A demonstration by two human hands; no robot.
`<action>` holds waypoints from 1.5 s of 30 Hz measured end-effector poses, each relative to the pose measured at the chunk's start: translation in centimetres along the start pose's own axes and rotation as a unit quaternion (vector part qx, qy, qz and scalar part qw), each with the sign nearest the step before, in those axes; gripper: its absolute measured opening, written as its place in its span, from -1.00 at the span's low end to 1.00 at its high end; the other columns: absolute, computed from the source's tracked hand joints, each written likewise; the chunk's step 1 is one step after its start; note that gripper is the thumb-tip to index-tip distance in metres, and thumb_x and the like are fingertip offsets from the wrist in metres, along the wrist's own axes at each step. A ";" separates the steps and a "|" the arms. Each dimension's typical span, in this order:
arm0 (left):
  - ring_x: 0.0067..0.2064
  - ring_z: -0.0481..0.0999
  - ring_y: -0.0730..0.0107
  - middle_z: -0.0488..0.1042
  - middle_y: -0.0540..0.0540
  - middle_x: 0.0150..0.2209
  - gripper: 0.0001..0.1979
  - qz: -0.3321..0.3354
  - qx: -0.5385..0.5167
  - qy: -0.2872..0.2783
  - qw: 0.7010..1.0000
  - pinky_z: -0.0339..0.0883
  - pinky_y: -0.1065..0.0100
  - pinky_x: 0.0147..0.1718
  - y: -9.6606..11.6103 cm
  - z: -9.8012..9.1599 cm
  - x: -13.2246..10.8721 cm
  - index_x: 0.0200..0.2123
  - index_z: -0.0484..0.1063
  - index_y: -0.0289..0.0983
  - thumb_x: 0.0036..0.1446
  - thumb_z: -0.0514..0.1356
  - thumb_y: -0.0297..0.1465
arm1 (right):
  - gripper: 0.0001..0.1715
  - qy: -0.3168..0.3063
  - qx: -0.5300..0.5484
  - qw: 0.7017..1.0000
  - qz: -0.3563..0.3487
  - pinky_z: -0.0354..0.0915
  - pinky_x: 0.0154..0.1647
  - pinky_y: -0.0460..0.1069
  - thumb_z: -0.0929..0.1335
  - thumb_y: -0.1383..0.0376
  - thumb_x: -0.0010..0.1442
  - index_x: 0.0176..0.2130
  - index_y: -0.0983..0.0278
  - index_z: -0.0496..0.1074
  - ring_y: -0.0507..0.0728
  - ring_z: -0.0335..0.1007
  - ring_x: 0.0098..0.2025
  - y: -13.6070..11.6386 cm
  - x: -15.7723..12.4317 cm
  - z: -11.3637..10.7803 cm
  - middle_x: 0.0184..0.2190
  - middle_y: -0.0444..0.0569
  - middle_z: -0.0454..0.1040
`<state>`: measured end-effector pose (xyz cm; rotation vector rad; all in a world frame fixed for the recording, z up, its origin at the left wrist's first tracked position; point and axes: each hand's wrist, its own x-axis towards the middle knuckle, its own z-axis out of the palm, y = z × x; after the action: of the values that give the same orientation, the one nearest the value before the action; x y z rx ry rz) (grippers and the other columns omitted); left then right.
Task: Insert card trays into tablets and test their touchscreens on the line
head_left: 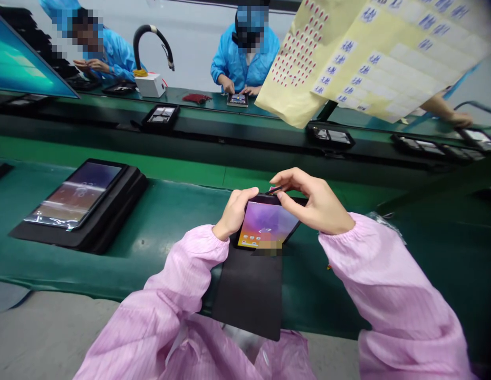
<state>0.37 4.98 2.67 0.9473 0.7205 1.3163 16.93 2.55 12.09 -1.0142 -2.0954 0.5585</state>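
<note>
Pink striped sleeves (177, 279) reach into my view. My left hand (233, 212) curls around the top corner of a glossy smartphone (266, 224), which sits on a black mat (249, 293) over the front edge of the green desk (177, 227). My right hand (314, 203) pinches a slim dark tool (275, 190) above the phone.

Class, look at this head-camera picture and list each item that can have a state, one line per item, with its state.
Smartphone: screen lit, held over a mat.
Left hand: gripping the smartphone's upper left side.
Right hand: fingers pinching the smartphone's top edge.
Black mat: flat, overhanging the bench edge.
Second device: screen lit, lying in a black tray.
Monitor: on, showing teal.
Yellow label sheet: raised, tilted, labels on it.
</note>
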 end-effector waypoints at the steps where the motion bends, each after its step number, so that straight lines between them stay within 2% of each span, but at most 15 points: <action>1: -0.56 0.18 0.52 0.27 0.04 -0.64 -0.61 -0.001 0.000 -0.001 1.000 0.05 0.37 -0.54 0.0 0.0 0.0 -0.65 0.34 -0.28 0.03 0.25 -0.13 | -0.84 -0.004 -0.001 1.000 0.003 0.40 -0.20 -0.01 0.33 0.33 0.18 -0.17 0.24 0.36 0.09 0.47 -0.27 -0.1 0.0 0.0 -0.27 -0.04 0.50; 6: -0.56 0.19 0.51 0.27 0.03 -0.63 -0.61 -0.006 0.006 0.005 1.000 0.07 0.36 -0.53 0.1 0.0 -0.1 -0.65 0.35 -0.28 0.01 0.27 -0.12 | -0.95 -0.014 -0.012 1.000 0.010 0.39 -0.23 -0.01 0.33 0.33 0.17 -0.28 0.24 0.36 0.08 0.45 -0.30 -0.6 0.2 -0.1 -0.33 -0.07 0.50; 12: -0.54 0.23 0.49 0.30 0.02 -0.61 -0.60 -0.023 0.008 -0.012 1.000 0.11 0.36 -0.52 0.5 0.2 -0.2 -0.61 0.39 -0.29 0.00 0.27 -0.09 | -0.98 -0.021 -0.009 1.000 0.011 0.36 -0.24 -0.01 0.33 0.34 0.16 -0.35 0.24 0.36 0.09 0.44 -0.32 -0.9 0.7 -0.2 -0.38 -0.09 0.47; 14: -0.55 0.24 0.50 0.29 0.03 -0.62 -0.61 -0.015 0.017 0.000 1.000 0.12 0.37 -0.52 0.7 0.4 -0.1 -0.62 0.38 -0.29 0.00 0.27 -0.10 | -0.94 0.017 0.014 0.999 0.023 0.37 -0.23 -0.01 0.35 0.32 0.16 -0.37 0.24 0.35 0.09 0.43 -0.32 -0.8 0.9 -0.5 -0.40 -0.09 0.46; 17: -0.53 0.27 0.53 0.31 0.05 -0.60 -0.63 0.000 0.031 0.054 0.998 0.15 0.40 -0.50 1.1 0.8 0.1 -0.61 0.37 -0.29 0.01 0.28 -0.14 | -0.89 0.105 0.041 0.992 0.048 0.37 -0.23 0.01 0.36 0.27 0.17 -0.37 0.24 0.34 0.09 0.41 -0.32 -0.4 1.1 -1.0 -0.39 -0.09 0.44; 18: -0.52 0.28 0.54 0.32 0.06 -0.59 -0.65 0.002 0.033 0.070 0.997 0.17 0.41 -0.49 1.2 1.0 0.1 -0.60 0.37 -0.29 0.01 0.28 -0.15 | -0.88 0.116 0.042 0.991 0.057 0.37 -0.22 0.01 0.37 0.26 0.17 -0.36 0.24 0.34 0.09 0.42 -0.31 -0.3 1.1 -1.2 -0.38 -0.08 0.44; 20: -0.52 0.30 0.54 0.33 0.07 -0.58 -0.67 0.000 0.031 0.079 0.996 0.19 0.42 -0.49 1.5 1.2 0.2 -0.59 0.37 -0.29 0.02 0.27 -0.17 | -0.88 0.092 0.038 0.992 0.074 0.37 -0.21 0.01 0.37 0.24 0.17 -0.34 0.24 0.37 0.10 0.43 -0.28 -0.1 1.1 -1.5 -0.35 -0.06 0.46; 24: -0.53 0.32 0.52 0.38 0.06 -0.58 -0.68 -0.027 0.003 0.054 0.998 0.20 0.41 -0.50 2.0 1.6 0.1 -0.56 0.37 -0.28 0.02 0.26 -0.17 | -0.84 -0.001 0.057 0.992 0.111 0.38 -0.24 0.02 0.36 0.21 0.19 -0.31 0.27 0.42 0.13 0.46 -0.25 -0.5 1.0 -1.6 -0.31 -0.01 0.53; 26: -0.53 0.32 0.51 0.38 0.05 -0.58 -0.68 -0.040 -0.006 0.043 0.998 0.19 0.40 -0.51 2.1 1.7 0.0 -0.57 0.36 -0.28 0.02 0.26 -0.16 | -0.81 -0.011 0.079 0.988 0.131 0.40 -0.26 0.02 0.36 0.19 0.20 -0.30 0.28 0.44 0.13 0.48 -0.26 -0.8 1.1 -1.8 -0.30 0.01 0.55; 29: -0.55 0.28 0.53 0.35 0.06 -0.61 -0.65 -0.025 0.000 0.032 0.999 0.16 0.41 -0.53 2.2 1.7 -0.3 -0.60 0.33 -0.28 0.02 0.27 -0.16 | -0.79 -0.025 0.108 0.983 0.147 0.42 -0.23 0.02 0.37 0.17 0.20 -0.28 0.27 0.47 0.13 0.50 -0.26 -1.1 1.4 -2.1 -0.31 0.00 0.57; 32: -0.57 0.24 0.55 0.31 0.06 -0.63 -0.63 -0.009 0.021 0.029 0.999 0.13 0.40 -0.54 2.2 1.6 -0.5 -0.63 0.31 -0.28 0.02 0.28 -0.16 | -0.80 -0.069 0.127 0.979 0.145 0.43 -0.19 0.03 0.36 0.18 0.21 -0.30 0.26 0.49 0.11 0.50 -0.27 -1.1 1.8 -2.6 -0.36 -0.03 0.57; 35: -0.57 0.24 0.54 0.29 0.06 -0.63 -0.62 -0.020 0.019 0.026 0.999 0.13 0.39 -0.54 2.2 1.4 -0.8 -0.63 0.32 -0.28 0.02 0.28 -0.15 | -0.81 -0.102 0.123 0.976 0.146 0.43 -0.22 0.00 0.36 0.19 0.19 -0.32 0.25 0.51 0.08 0.49 -0.31 -1.2 1.9 -2.9 -0.37 -0.05 0.57; 40: -0.56 0.20 0.52 0.28 0.04 -0.62 -0.59 -0.027 0.044 -0.006 0.999 0.08 0.38 -0.55 2.2 1.1 -1.4 -0.63 0.33 -0.28 0.03 0.27 -0.12 | -0.70 -0.119 0.088 0.979 0.142 0.34 -0.43 -0.06 0.44 0.07 0.08 -0.42 0.25 0.50 0.05 0.41 -0.44 -1.9 1.8 -2.7 -0.48 -0.09 0.53; 45: -0.55 0.20 0.53 0.26 0.05 -0.62 -0.60 -0.014 0.036 0.008 0.999 0.10 0.39 -0.53 2.1 0.9 -1.7 -0.64 0.32 -0.28 0.02 0.28 -0.12 | -0.66 -0.097 0.029 0.990 0.101 0.30 -0.45 -0.04 0.41 0.02 0.11 -0.44 0.25 0.48 0.07 0.41 -0.46 -2.4 1.6 -2.2 -0.50 -0.08 0.53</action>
<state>-0.04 3.16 4.83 0.9810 0.7958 1.2818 16.76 2.51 15.68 -1.1877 -2.1423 0.8450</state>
